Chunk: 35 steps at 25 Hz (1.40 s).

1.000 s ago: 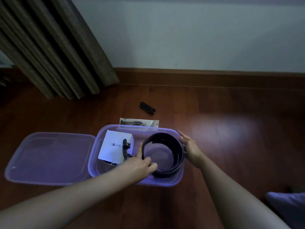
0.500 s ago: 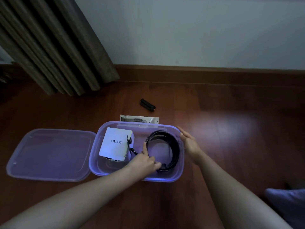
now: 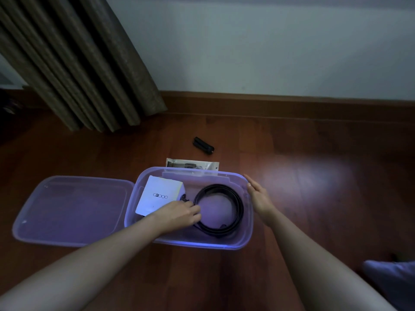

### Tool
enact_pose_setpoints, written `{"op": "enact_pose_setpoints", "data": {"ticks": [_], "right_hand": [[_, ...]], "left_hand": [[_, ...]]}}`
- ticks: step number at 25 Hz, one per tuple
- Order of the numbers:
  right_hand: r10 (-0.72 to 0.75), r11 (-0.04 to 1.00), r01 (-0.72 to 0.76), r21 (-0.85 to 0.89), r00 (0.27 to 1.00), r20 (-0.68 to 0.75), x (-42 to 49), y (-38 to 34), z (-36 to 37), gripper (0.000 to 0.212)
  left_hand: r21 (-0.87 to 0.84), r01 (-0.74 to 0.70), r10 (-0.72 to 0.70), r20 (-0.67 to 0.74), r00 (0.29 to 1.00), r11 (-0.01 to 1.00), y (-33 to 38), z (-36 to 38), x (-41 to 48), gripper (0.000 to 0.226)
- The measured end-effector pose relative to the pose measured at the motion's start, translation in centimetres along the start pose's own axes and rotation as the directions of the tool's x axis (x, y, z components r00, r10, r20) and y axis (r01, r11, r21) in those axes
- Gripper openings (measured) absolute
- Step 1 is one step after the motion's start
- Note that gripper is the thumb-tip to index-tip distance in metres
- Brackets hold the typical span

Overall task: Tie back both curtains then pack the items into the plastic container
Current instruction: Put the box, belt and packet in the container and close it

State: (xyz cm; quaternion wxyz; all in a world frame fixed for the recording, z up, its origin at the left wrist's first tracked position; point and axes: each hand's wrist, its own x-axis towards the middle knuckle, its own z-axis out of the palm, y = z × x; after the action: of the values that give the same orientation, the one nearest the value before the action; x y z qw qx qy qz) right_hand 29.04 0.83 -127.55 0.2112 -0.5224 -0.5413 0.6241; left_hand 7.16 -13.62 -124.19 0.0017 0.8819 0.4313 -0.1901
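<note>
Black leather, coiled into a flat ring, is the belt (image 3: pixel 240 207) at which the left hand (image 3: pixel 179 214) works; that hand reaches down into the container with its fingers (image 3: pixel 196 213) bent, their tips at the coil's left edge, and whether they pinch the strap or only rest against it cannot be told. The right hand (image 3: pixel 258 198) is released, fingers straight and together, palm turned inward along the outside of the container's right rim; it grasps nothing. The belt lies on the floor of the translucent purple plastic container (image 3: pixel 202 243), in its right half; in the left half a white cardboard box printed with small dark lettering (image 3: pixel 157 194) leans tilted, its near corner hidden under the left wrist; between box and belt a small dark piece shows, too dim to name. The container's matching translucent purple lid (image 3: pixel 71 209) lies open and flat on the left, touching the container's left side. Just behind the far wall a clear plastic packet with something dark inside (image 3: pixel 193 164) lies on the reddish-brown wooden floor (image 3: pixel 314 176); farther back, apart from it, lies a small black oblong object (image 3: pixel 203 145). A brown pleated curtain (image 3: pixel 78 63) hangs at the upper left, down to the floor, before a pale wall (image 3: pixel 269 41) with a brown skirting board (image 3: pixel 292 104); bluish cloth (image 3: pixel 393 279) shows at the lower right edge.
</note>
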Motion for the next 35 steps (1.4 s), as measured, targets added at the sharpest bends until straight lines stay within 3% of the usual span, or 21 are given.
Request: {"op": "enact_pose_setpoints", "data": {"ticks": [2, 4, 6, 9, 10, 12, 14, 16, 18, 20, 22, 24, 27, 35], "right_hand": [[-0.01, 0.999, 0.01, -0.031, 1.0, -0.001, 0.1, 0.1, 0.0, 0.038], [-0.009, 0.999, 0.009, -0.037, 1.0, -0.005, 0.1, 0.2, 0.1, 0.038], [-0.011, 0.999, 0.011, -0.035, 1.0, -0.006, 0.1, 0.2, 0.2, 0.038], [-0.01, 0.999, 0.01, -0.049, 1.0, -0.002, -0.1, 0.0, 0.1, 0.038], [-0.017, 0.998, 0.017, -0.067, 1.0, 0.0, -0.2, -0.1, 0.0, 0.038], [-0.045, 0.99, 0.043, -0.131, 0.999, -0.014, -0.3, -0.2, 0.1, 0.038], [-0.077, 0.965, 0.066, -0.253, 0.996, -0.035, -0.6, -0.1, 0.3, 0.039], [-0.098, 0.934, 0.072, -0.349, 0.994, -0.055, -1.0, -0.2, 0.4, 0.04], [-0.105, 0.917, 0.069, -0.393, 0.992, -0.071, -1.3, -0.5, 0.6, 0.04], [-0.102, 0.907, 0.061, -0.417, 0.992, -0.077, -1.4, -0.8, 0.6, 0.04], [-0.091, 0.904, 0.047, -0.425, 0.992, -0.085, -1.7, -0.9, 0.6, 0.04], [-0.088, 0.903, 0.046, -0.428, 0.993, -0.079, -2.2, -1.0, 0.5, 0.041], [-0.055, 0.851, 0.029, -0.524, 0.998, -0.035, -2.6, -1.3, 0.7, 0.074], [-0.002, 0.81, -0.062, -0.583, 0.994, -0.108, -1.8, -1.1, 1.5, 0.072]], "left_hand": [[0.034, -0.038, 0.038, 0.001, 0.999, 0.999, 0.4, -0.3, 0.8, 0.026], [-0.053, -0.069, 0.07, 0.01, 0.998, 0.996, 1.1, -0.4, 1.4, 0.018], [-0.106, -0.068, 0.073, 0.042, 0.996, 0.992, 1.0, -0.5, 2.0, 0.027], [-0.04, -0.131, 0.132, 0.029, 0.991, 0.991, 0.2, 0.0, 2.6, 0.011], [-0.013, -0.142, 0.142, 0.011, 0.99, 0.99, 0.1, 0.4, 2.8, 0.017], [-0.028, -0.086, 0.086, -0.018, 0.996, 0.996, 0.0, 0.2, 2.6, 0.022], [-0.172, -0.044, 0.05, 0.031, 0.998, 0.984, 0.0, -0.2, 2.4, 0.026], [-0.437, 0.083, -0.06, 0.064, 0.996, 0.896, -0.2, -0.6, 2.5, 0.039], [-0.637, 0.224, -0.253, 0.047, 0.966, 0.738, 0.2, -1.1, 3.6, 0.049], [-0.728, 0.322, -0.372, 0.099, 0.923, 0.605, 0.5, -1.8, 5.7, 0.035], [-0.747, 0.374, -0.338, 0.211, 0.917, 0.549, 0.9, -2.2, 8.0, 0.027], [-0.715, 0.419, -0.238, 0.346, 0.907, 0.559, 1.3, -2.3, 9.5, 0.026], [-0.662, 0.451, -0.21, 0.414, 0.886, 0.599, 2.0, -1.6, 10.5, 0.022], [-0.676, 0.325, -0.123, 0.33, 0.936, 0.661, 2.3, -1.1, 10.1, 0.016]]}}
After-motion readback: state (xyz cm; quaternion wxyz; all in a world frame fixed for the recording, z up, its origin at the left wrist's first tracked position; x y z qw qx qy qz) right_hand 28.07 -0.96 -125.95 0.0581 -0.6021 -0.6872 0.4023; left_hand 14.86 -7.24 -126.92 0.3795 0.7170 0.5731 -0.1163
